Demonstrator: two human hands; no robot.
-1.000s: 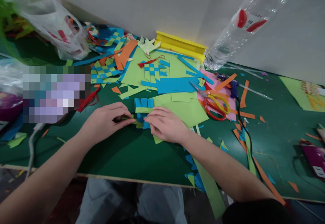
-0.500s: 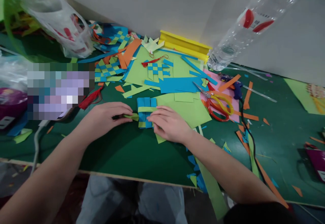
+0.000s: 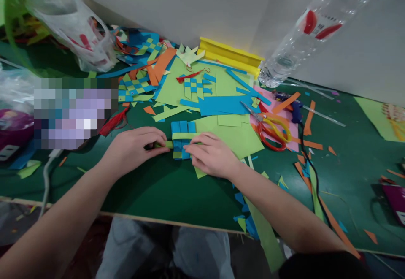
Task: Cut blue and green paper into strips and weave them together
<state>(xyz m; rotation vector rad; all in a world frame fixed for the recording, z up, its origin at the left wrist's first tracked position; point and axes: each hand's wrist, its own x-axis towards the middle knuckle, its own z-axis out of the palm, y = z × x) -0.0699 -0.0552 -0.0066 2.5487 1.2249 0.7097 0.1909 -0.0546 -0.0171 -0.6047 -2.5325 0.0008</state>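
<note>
On the green table lies a small paper weave (image 3: 183, 127), made of blue strips standing side by side with light green strips laid across them. My left hand (image 3: 139, 147) is closed on the end of a green paper strip (image 3: 168, 144) at the weave's left edge. At the right edge my right hand (image 3: 215, 154) pinches with thumb and fingers, covering the right ends of the green strips. Part of that hand rests over a light green sheet (image 3: 243, 139). What exactly sits between its fingertips is partly hidden, but it looks like the strip's other end.
Scissors (image 3: 272, 131) with red and yellow handles lie right of the sheet. Behind are a finished woven fish (image 3: 194, 85), blue paper (image 3: 218, 105) and a yellow channel piece (image 3: 230, 55). A plastic bottle (image 3: 297, 47) leans back right; a white bag (image 3: 79, 34) sits back left.
My left hand has shifted slightly right, closer to the weave's left edge, still gripping the green strip. My right hand stays almost in the same place.
</note>
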